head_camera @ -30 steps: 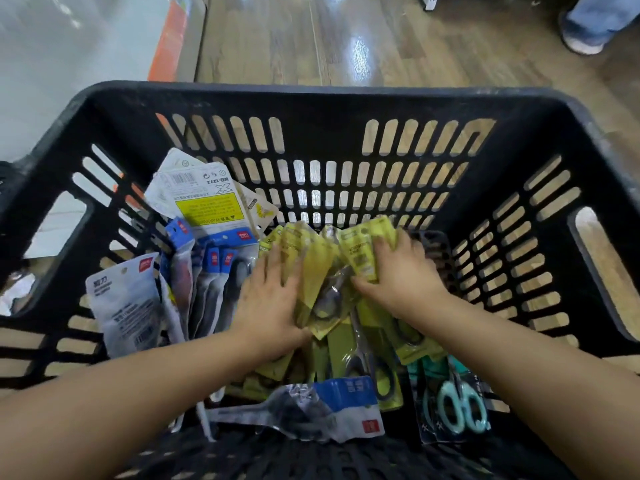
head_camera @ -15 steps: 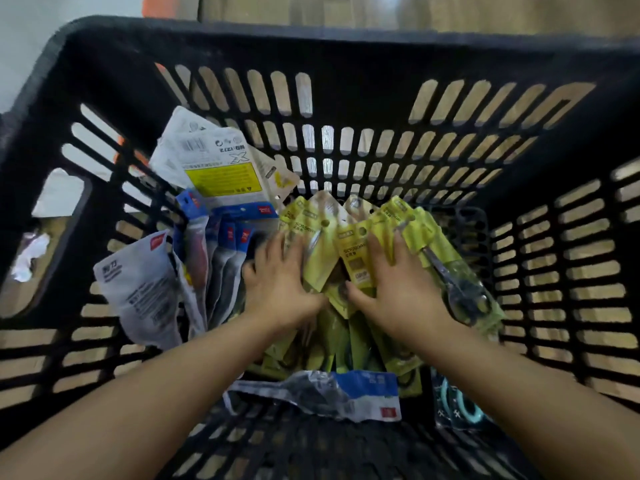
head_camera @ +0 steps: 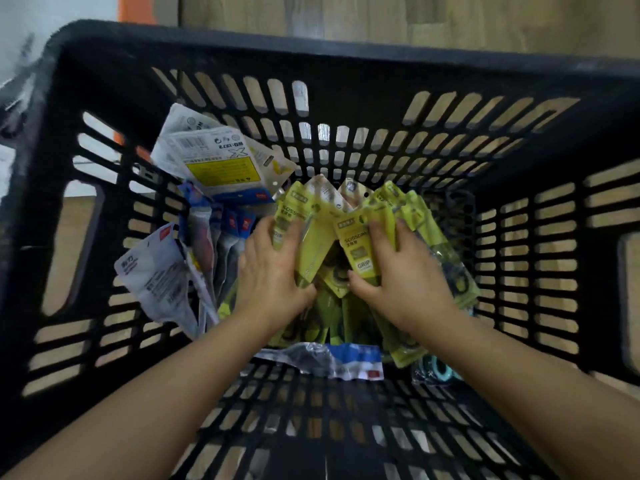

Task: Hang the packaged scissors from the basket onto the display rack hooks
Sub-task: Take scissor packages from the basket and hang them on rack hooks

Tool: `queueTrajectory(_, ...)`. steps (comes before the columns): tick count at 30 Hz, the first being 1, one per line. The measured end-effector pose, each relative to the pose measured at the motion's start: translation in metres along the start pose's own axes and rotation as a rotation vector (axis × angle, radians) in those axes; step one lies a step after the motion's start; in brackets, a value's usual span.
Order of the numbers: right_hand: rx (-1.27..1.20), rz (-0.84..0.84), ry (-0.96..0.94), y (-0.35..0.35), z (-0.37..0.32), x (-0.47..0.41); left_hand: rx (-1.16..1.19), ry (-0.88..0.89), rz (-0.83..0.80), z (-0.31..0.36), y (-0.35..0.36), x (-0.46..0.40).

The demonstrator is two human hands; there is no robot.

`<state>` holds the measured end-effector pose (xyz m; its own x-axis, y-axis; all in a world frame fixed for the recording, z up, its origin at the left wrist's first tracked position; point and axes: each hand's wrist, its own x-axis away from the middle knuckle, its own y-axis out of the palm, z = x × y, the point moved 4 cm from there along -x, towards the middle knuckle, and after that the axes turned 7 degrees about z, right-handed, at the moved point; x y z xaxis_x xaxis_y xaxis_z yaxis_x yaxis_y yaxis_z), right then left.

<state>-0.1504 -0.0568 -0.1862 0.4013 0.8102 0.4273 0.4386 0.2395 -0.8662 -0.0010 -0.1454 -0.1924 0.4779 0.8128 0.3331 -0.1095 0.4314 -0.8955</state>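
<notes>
Inside the black slotted plastic basket (head_camera: 346, 60), the left hand (head_camera: 268, 271) and right hand (head_camera: 398, 271) now grip fanned yellow-green packaged scissors (head_camera: 318, 233), fingers curled round the bunch, gathered tighter and raised since a second ago, seemingly ready for lifting out toward the unseen rack.

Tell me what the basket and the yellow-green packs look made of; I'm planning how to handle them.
Black basket: rigid moulded plastic, matte, with slotted walls. Yellow-green scissors packs: seemingly printed card with clear glossy film, which glints and bends where both hands grip them.
</notes>
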Motion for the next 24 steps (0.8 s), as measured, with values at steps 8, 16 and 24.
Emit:
queueTrajectory(8,0.132,0.038,-0.146,-0.136,-0.033,0.068,-0.157,0.022,0.043,0.040,-0.134,0.055)
queueTrajectory(16,0.119,0.291,-0.285,-0.400,-0.146,0.126,-0.097,-0.121,0.262,0.086,-0.412,0.120)
queueTrajectory(24,-0.089,0.622,-0.584,-0.670,-0.314,0.232,-0.155,-0.288,0.677,0.129,-0.733,0.233)
